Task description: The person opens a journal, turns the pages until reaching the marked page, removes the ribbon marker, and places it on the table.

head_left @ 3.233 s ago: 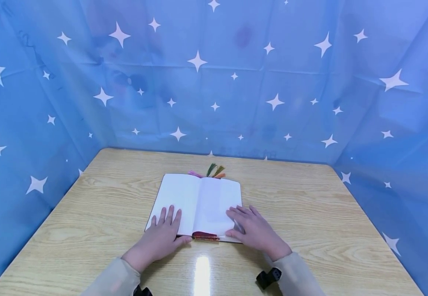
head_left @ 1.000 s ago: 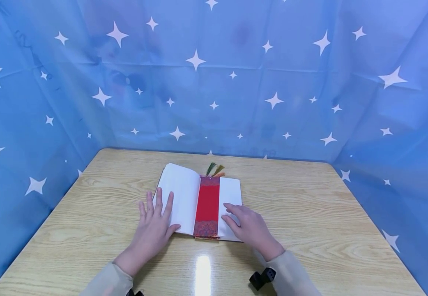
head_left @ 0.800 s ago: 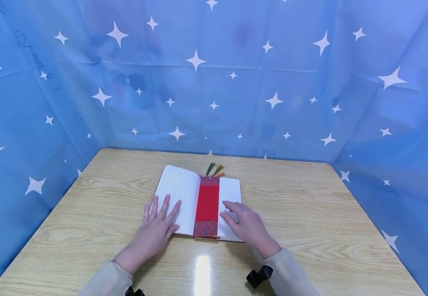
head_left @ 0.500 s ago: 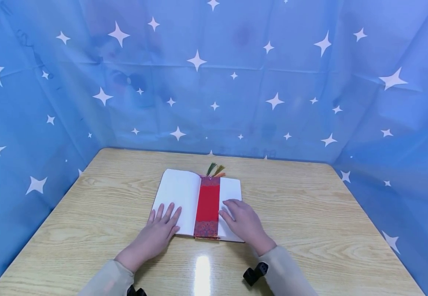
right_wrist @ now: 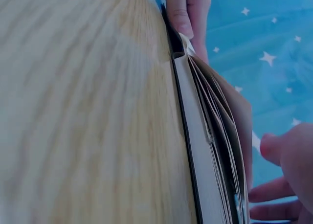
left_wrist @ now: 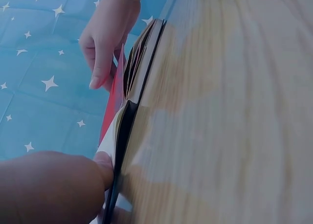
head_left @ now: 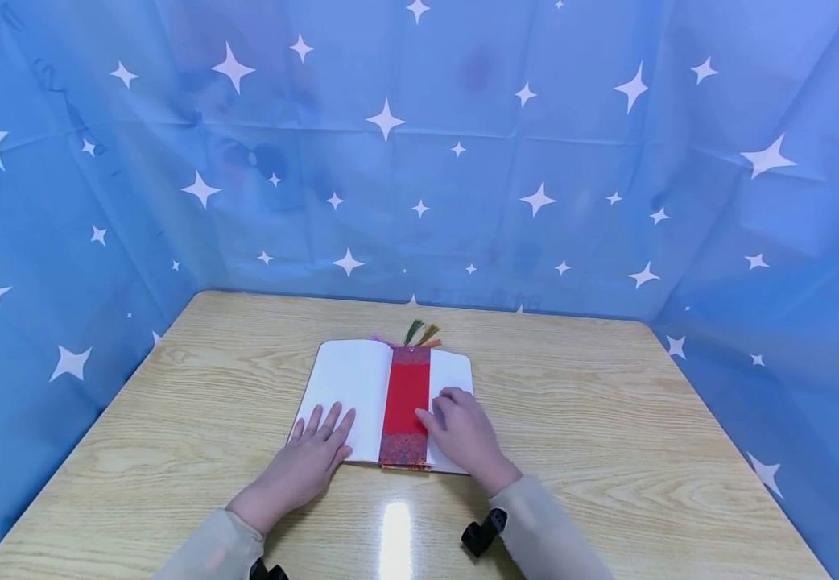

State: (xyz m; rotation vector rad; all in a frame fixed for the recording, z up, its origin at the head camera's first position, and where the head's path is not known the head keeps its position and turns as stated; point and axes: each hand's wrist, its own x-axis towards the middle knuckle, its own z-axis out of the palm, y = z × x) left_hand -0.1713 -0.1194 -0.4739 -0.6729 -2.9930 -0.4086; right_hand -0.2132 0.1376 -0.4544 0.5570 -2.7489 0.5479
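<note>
Left grip (head_left: 303,466) splayed on smooth white page (head_left: 353,372) | right grip (head_left: 466,433), digits apart, over oblong red strip (head_left: 407,388)

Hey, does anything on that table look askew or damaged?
Nothing looks spilled or torn. One slight oddity: in the open notebook, the right-hand pages gape apart along their near edge rather than lying flat together.

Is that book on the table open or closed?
Open: the book lies spread on the table, showing white on either side of the red strip, and the left hand rests on it.
</note>
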